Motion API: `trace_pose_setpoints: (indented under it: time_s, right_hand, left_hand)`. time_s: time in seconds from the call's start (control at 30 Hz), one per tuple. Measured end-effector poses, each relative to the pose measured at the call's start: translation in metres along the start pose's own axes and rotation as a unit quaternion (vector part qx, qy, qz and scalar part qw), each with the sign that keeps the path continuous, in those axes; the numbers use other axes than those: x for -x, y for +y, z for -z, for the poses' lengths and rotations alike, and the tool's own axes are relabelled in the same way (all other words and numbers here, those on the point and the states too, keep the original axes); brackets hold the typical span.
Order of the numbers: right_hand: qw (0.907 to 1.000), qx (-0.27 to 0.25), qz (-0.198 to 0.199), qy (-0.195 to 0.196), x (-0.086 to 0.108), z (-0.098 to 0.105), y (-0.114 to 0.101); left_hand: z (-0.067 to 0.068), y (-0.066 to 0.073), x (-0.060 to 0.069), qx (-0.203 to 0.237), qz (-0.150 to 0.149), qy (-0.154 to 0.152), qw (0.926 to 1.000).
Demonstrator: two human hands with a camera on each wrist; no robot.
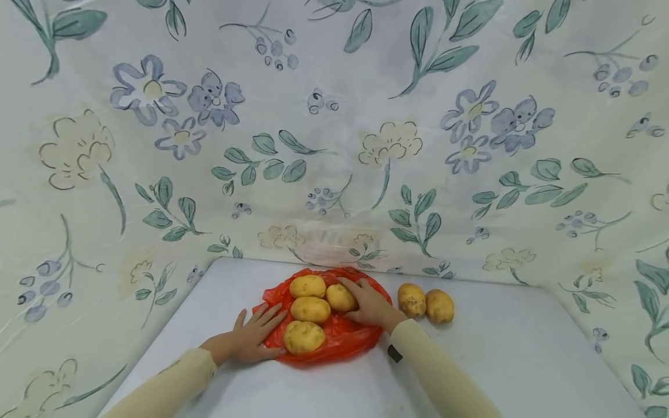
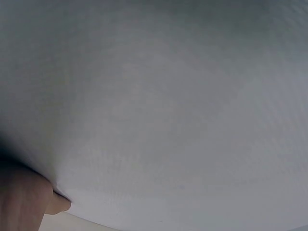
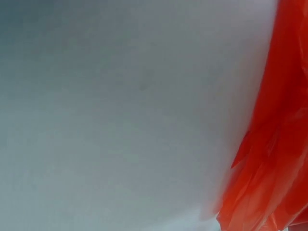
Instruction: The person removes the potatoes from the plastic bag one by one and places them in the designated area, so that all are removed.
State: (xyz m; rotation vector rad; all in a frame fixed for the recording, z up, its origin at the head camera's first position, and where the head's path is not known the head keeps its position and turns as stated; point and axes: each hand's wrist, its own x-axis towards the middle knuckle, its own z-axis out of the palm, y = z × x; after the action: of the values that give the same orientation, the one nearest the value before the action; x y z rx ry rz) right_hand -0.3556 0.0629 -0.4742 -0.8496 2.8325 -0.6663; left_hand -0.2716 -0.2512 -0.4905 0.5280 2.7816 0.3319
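Several potatoes (image 1: pixel 310 310) lie on a spread, crumpled red plastic bag (image 1: pixel 345 343) in the head view. My left hand (image 1: pixel 253 337) rests on the bag's left edge with its fingers spread straight. Part of that hand (image 2: pixel 21 199) also shows at the lower left of the left wrist view. At the right of the group, my right hand (image 1: pixel 372 305) grips a potato (image 1: pixel 341 298), fingers over its far side and thumb at its near side. The right wrist view has the red bag (image 3: pixel 276 159) along its right side; the right hand is out of sight there.
Two more potatoes, one spotted (image 1: pixel 412 300) and one beside it (image 1: pixel 440 306), sit on the white table (image 1: pixel 502 348) right of the bag. Behind the table hangs a floral cloth (image 1: pixel 324 116), which also runs down both sides.
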Motion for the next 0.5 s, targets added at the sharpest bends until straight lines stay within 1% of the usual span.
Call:
trace_pose_setpoints:
  time_s: [0.13,0.3,0.4,0.5]
  right_hand:
    - [0.9998,0.016,-0.007,-0.004,0.0024,0.0014,0.0019]
    - [0.9999,0.011,-0.002,-0.009,0.0024,0.0004,0.004]
    - [1.0,-0.003,-0.003,-0.009,0.0017,-0.0002,0.005]
    - [0.9994,-0.032,-0.009,-0.01,0.0008,0.0003,0.0065]
  left_hand:
    - [0.002,0.003,-0.0002,0.005,-0.001,0.004,1.0]
    - [0.0051,0.0076,0.0048,0.003,0.003,0.01,0.9999]
    - [0.005,0.0082,0.006,-0.002,0.005,0.011,0.9999]
    - [0.0051,0.0087,0.0052,0.001,0.006,0.011,0.9999]
